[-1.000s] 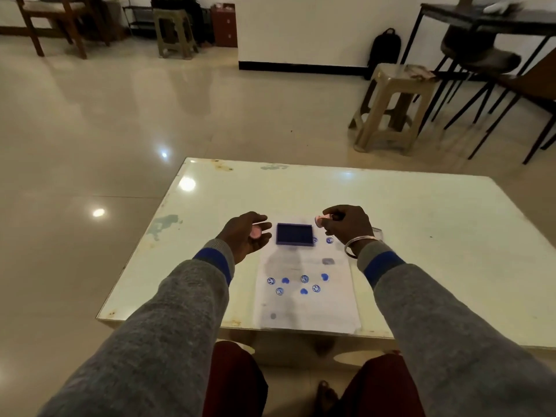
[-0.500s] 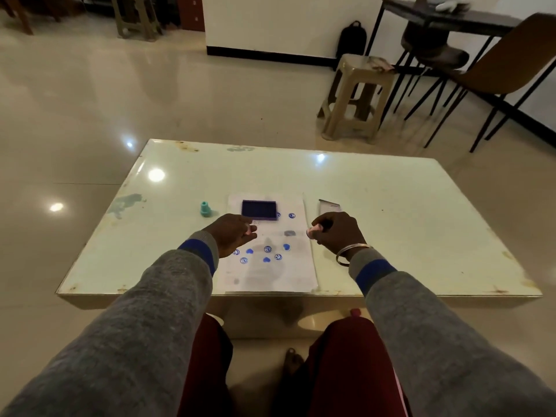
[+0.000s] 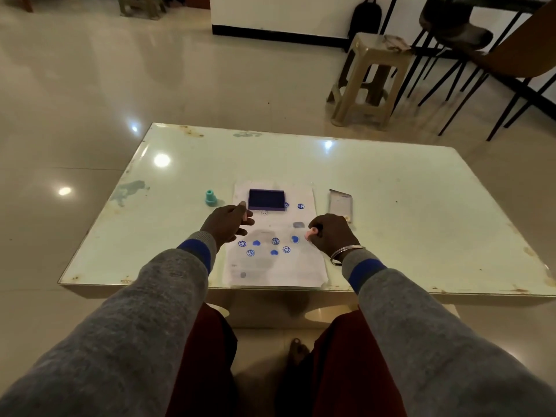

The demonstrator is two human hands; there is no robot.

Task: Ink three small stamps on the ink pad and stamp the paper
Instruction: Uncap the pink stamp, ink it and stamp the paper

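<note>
Indoors, stained table (image 3: 391,206), glossy floor (image 3: 90,85), right hand (image 3: 332,234) gripping stamp (image 3: 310,235), left hand (image 3: 224,224) seemingly pinching second stamp (image 3: 245,214)

A plastic stool (image 3: 368,45) and black backpack (image 3: 365,18) stand on the floor beyond the pale table (image 3: 391,182).

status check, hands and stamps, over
Left hand pinches pale stamp beside ink pad. Right hand grips pink stamp over paper. Teal stamp stands on table. Nothing blocking pad.
</note>
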